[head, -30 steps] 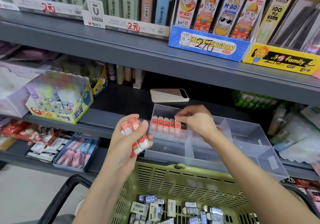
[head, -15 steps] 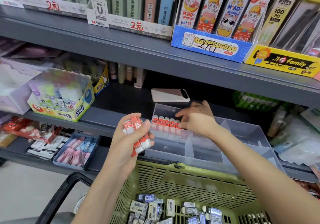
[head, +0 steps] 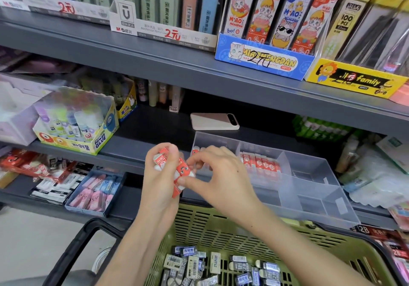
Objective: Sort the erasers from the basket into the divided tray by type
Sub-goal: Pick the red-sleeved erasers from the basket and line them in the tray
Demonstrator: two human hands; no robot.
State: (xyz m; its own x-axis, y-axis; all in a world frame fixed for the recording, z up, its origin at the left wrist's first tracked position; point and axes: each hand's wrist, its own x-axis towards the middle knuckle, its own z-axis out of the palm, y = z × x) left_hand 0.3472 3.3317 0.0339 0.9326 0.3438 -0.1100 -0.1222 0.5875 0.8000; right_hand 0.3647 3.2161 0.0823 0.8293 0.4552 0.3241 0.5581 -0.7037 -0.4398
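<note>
My left hand grips a bunch of red-and-white erasers in front of the shelf edge. My right hand has come to that bunch, and its thumb and fingertips pinch one red eraser in it. Behind the hands the clear divided tray sits on the shelf; red erasers stand in a row in its back compartments, partly hidden by my right hand. Below, the green basket holds several grey, black and white erasers.
A phone lies on the shelf behind the tray. A glue-stick box stands to the left, and a blue box of pink and blue erasers sits on the lower shelf. The basket's black handle arches at lower left.
My right hand has left the tray's back-left compartment and moved left to the erasers in my left hand. The view has shifted slightly.
</note>
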